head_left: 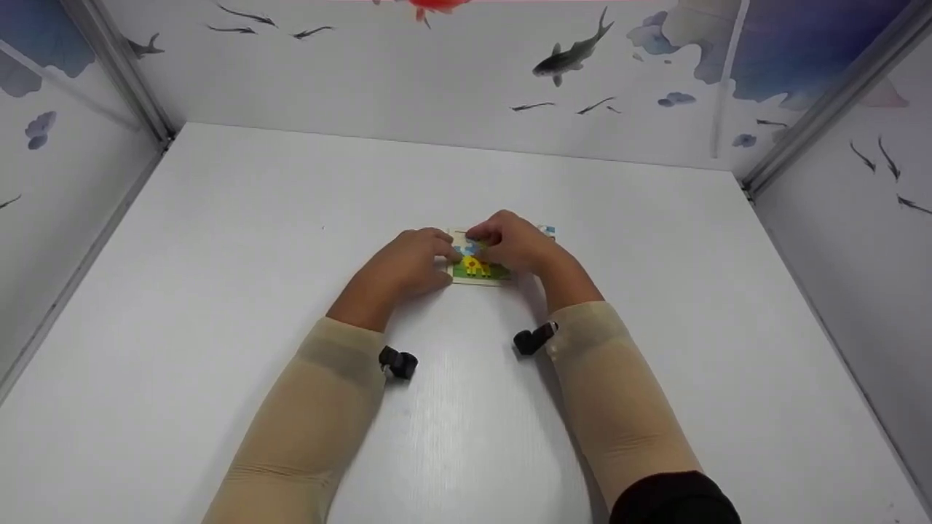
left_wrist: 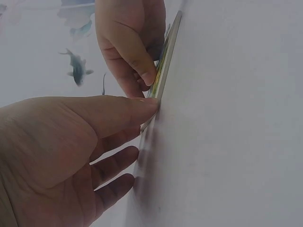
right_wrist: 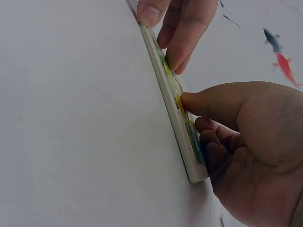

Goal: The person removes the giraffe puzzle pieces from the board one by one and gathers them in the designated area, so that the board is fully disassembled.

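Observation:
A small jigsaw puzzle board with a pale border lies flat on the white table. Its picture shows a yellow animal on green ground. My left hand holds the board by its left side, the thumb at the near corner and the index finger on the top face. Over the board's far right part, my right hand has its thumb down and fingers curled, with a blue puzzle piece at the thumb and index tips. The right hand covers much of the picture. In the right wrist view the board's edge shows.
Just beyond the right hand lies a small blue-and-white piece, partly hidden by that hand. White table surface surrounds the board. Walls with painted fish enclose the back and sides. Each sleeved forearm carries a small black camera.

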The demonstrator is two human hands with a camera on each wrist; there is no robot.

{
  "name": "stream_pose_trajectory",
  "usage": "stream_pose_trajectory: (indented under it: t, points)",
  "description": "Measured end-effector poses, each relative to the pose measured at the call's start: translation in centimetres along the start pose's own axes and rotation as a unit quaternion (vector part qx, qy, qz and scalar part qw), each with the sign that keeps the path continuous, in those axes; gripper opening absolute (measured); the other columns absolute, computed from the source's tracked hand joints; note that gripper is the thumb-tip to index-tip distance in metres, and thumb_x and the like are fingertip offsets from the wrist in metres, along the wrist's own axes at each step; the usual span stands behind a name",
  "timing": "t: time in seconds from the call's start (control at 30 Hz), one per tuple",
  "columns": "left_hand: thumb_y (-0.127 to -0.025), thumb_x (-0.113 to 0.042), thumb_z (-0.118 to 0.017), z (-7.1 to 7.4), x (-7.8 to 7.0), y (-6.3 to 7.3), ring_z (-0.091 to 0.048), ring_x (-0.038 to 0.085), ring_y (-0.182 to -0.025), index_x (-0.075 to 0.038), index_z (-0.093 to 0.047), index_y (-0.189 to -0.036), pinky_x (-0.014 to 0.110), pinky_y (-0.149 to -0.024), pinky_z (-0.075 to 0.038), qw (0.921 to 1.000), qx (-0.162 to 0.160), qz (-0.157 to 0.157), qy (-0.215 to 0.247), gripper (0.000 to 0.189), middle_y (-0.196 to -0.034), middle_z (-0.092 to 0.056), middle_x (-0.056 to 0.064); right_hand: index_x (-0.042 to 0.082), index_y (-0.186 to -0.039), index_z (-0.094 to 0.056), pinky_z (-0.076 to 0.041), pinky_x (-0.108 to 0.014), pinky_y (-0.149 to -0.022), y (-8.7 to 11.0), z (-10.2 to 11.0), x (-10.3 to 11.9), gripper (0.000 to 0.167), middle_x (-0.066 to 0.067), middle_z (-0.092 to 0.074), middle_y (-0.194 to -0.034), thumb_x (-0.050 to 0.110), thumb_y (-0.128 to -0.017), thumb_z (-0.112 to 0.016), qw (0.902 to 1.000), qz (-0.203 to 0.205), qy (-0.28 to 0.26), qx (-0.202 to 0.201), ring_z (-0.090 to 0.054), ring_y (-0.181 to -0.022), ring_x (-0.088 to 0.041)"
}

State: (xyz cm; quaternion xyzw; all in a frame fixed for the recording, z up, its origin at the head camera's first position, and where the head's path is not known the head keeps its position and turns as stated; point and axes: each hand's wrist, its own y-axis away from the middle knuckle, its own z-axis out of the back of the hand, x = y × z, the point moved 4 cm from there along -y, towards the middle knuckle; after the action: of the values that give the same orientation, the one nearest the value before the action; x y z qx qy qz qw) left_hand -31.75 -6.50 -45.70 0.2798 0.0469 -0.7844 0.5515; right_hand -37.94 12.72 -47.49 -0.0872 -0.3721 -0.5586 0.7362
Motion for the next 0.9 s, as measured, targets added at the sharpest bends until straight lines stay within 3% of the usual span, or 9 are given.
stream_pose_trajectory:
  t: [0.23,0.4,0.67,0.9]
  points:
    - [-0.101,-0.025,-0.072,-0.1,0.1,-0.1,-0.041,0.03,-0.158,-0.023,-0.071,-0.143,0.049,-0.132,-0.033,0.9999,-0.001,-0.011,-0.004,0.042,-0.165,-0.051,0.0,0.025,-0.135,-0.073,-0.051,-0.044,-0.114,0.1,0.0,0.2,0.033,-0.002,-0.054,-0.138,0.021,-0.102,-0.074,0.9999,0.006,0.013,0.001,-0.055,-0.122,-0.023]
    - [-0.102,-0.025,-0.07,0.0,0.2,-0.2,-0.043,0.03,-0.157,-0.023,-0.071,-0.143,0.048,-0.131,-0.034,0.9997,0.002,-0.021,-0.007,0.041,-0.165,-0.051,0.001,0.026,-0.131,-0.073,-0.05,-0.044,-0.115,0.0,0.1,0.3,0.032,-0.002,-0.053,-0.141,0.021,-0.1,-0.076,0.9997,0.012,0.02,-0.006,-0.053,-0.123,-0.024]
    - [-0.102,-0.024,-0.07,0.0,0.2,-0.2,-0.04,0.03,-0.159,-0.023,-0.07,-0.144,0.049,-0.133,-0.031,0.9999,0.007,-0.013,-0.006,0.042,-0.166,-0.049,0.001,0.028,-0.138,-0.068,-0.055,-0.039,-0.106,0.2,0.7,-0.5,0.039,0.001,-0.064,-0.133,0.018,-0.1,-0.072,0.9963,-0.052,-0.054,-0.043,-0.059,-0.122,-0.021]
    - [-0.102,-0.025,-0.071,0.0,0.1,-0.1,-0.037,0.028,-0.161,-0.026,-0.069,-0.145,0.048,-0.134,-0.029,0.9999,0.01,0.006,0.001,0.043,-0.167,-0.048,-0.001,0.028,-0.123,-0.077,-0.053,-0.041,-0.109,0.5,1.1,-0.6,0.025,-0.002,-0.068,-0.125,0.016,-0.102,-0.069,0.9957,-0.055,-0.042,-0.062,-0.06,-0.118,-0.023]
